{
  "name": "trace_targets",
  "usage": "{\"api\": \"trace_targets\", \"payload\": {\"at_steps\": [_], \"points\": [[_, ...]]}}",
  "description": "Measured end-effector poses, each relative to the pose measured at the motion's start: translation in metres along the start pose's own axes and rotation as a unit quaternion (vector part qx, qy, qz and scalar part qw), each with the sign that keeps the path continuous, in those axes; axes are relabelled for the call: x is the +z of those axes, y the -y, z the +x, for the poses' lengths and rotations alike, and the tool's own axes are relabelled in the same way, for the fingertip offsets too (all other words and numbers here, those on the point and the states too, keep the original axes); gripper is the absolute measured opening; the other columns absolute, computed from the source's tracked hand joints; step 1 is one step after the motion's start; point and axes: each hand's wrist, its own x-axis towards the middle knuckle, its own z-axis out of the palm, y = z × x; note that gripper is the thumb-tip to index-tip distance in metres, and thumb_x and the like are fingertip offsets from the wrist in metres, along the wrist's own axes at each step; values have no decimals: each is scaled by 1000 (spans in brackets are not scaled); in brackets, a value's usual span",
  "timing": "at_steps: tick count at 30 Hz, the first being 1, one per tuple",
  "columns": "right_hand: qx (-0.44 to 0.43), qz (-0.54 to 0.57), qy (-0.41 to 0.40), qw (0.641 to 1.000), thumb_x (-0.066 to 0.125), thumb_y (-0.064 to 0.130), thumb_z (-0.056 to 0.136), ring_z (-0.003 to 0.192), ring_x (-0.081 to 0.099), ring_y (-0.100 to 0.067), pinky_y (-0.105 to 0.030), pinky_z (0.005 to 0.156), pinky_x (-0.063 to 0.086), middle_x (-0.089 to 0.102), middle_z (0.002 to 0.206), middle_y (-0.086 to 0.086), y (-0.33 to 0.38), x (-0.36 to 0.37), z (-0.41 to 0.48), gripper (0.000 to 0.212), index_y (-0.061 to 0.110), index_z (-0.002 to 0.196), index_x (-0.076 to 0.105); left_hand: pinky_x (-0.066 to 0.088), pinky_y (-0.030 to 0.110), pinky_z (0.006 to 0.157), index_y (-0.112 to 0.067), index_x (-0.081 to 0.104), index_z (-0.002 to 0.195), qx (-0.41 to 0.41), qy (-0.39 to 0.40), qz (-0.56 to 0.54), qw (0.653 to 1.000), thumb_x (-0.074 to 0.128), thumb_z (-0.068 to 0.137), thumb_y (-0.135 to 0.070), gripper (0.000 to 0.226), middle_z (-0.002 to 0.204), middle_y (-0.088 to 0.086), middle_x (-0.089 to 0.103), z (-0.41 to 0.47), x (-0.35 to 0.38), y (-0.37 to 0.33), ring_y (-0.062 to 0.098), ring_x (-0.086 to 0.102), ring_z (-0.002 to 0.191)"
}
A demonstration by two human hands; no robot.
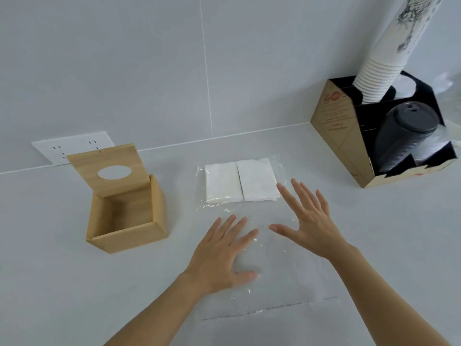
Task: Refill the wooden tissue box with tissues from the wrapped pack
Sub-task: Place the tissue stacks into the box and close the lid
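A wooden tissue box (129,228) stands at the left with its lid (109,168) swung up, showing an oval slot and an empty inside. Two white tissue stacks (239,181) lie side by side at the far end of a clear plastic wrapper (274,283) spread flat on the counter. My left hand (222,255) rests palm down on the wrapper, fingers spread. My right hand (309,221) hovers just right of it with fingers apart, its fingertips near the right tissue stack. Neither hand holds anything.
A cardboard cup organiser (349,136) stands at the back right, holding a tall stack of white paper cups (376,76) and a stack of black lids (404,131). A white wall socket (72,146) sits behind the wooden box. The grey tiled wall meets the counter at the back.
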Motion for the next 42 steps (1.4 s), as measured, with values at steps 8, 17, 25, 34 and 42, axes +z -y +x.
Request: {"api": "trace_targets", "payload": {"at_steps": [8, 17, 25, 34, 42], "points": [[-24, 37, 24, 999, 16, 83, 70, 146, -4, -16, -36, 116, -5, 0, 160, 1, -19, 12, -10, 83, 47, 139, -13, -16, 32, 115, -41, 3, 146, -31, 37, 15, 999, 20, 84, -72, 72, 158, -9, -7, 20, 23, -19, 9, -25, 139], [-144, 84, -90, 982, 47, 58, 85, 130, 45, -23, -36, 108, 32, 51, 138, -7, -1, 13, -23, 69, 13, 138, 44, 4, 26, 115, -23, 47, 134, -54, -27, -40, 997, 27, 97, -39, 45, 147, 0, 41, 41, 4, -35, 19, 29, 139], [-305, 86, -183, 931, 62, 9, 80, 79, 63, -24, -34, 69, 49, 70, 90, -4, 15, 34, -47, 12, 5, 88, 70, 43, 34, 67, -20, 50, 89, -123, 5, -128, 984, 30, 97, -34, 26, 80, 2, 61, 63, -18, -35, 23, 53, 77], [-283, 37, -148, 947, 65, -7, 60, 51, 44, -22, -31, 45, 39, 56, 61, -2, 17, 48, -60, 15, 8, 65, 64, 40, 31, 66, -27, 54, 92, -163, 11, -167, 972, 31, 97, -44, 29, 68, -7, 56, 64, -25, -36, 19, 53, 75], [-164, 45, -75, 983, 80, 5, 55, 73, 68, -19, -22, 68, 43, 71, 80, 1, 32, 57, -51, 23, 13, 75, 73, 44, 32, 70, -21, 60, 86, -149, -57, -156, 975, 31, 96, -43, 38, 80, -1, 66, 62, -35, -62, 21, 58, 83]]}}
